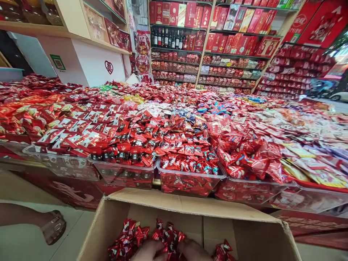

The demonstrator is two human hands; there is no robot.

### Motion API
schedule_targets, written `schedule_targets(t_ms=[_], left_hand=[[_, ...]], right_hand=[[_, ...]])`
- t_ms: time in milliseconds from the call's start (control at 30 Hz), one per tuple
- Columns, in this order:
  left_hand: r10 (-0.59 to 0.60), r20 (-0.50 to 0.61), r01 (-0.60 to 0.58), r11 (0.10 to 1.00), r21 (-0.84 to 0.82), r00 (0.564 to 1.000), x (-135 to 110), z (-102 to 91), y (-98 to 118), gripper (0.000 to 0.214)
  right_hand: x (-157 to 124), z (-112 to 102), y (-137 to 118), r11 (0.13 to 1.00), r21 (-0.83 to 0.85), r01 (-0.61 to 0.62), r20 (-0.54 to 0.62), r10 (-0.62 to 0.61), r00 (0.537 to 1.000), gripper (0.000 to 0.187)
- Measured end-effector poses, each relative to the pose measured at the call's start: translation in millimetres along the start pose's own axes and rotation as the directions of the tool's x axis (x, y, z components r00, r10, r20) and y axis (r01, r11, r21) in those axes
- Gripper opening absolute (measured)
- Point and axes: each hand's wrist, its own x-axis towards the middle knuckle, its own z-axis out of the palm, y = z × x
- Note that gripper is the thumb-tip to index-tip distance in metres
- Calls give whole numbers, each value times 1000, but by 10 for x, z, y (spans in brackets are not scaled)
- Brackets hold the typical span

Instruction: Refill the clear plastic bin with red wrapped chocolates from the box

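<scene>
At the bottom of the view an open cardboard box holds a small number of shiny red wrapped candies. My left hand reaches into it, fingers curled against the candies. My right hand is opposite, its fingers bent in and partly hidden among them. A cluster of candies sits between both hands, gripped from the two sides. One more small group of candies lies to the right of my right hand. The lower edge of the frame cuts off both wrists.
Just beyond the box stand clear plastic bins heaped with wrapped sweets, spreading over a wide display. Shelves with red gift boxes and bottles rise behind. A person's sandaled foot is on the tiled floor at left.
</scene>
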Motion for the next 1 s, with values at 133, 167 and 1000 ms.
schedule_targets(t_ms=[133,167,1000], left_hand=[[-148,-55,103,869,-485,987,9,-84,178,30],[-186,2,145,757,-637,983,3,-112,212,29],[-57,120,128,658,-742,991,-94,-39,333,29]], right_hand=[[-81,-180,-49,973,222,66,-163,-29,986,31],[-92,-215,-76,945,318,74,-185,-15,983,33],[-163,-60,-285,445,879,171,-165,-54,985,32]])
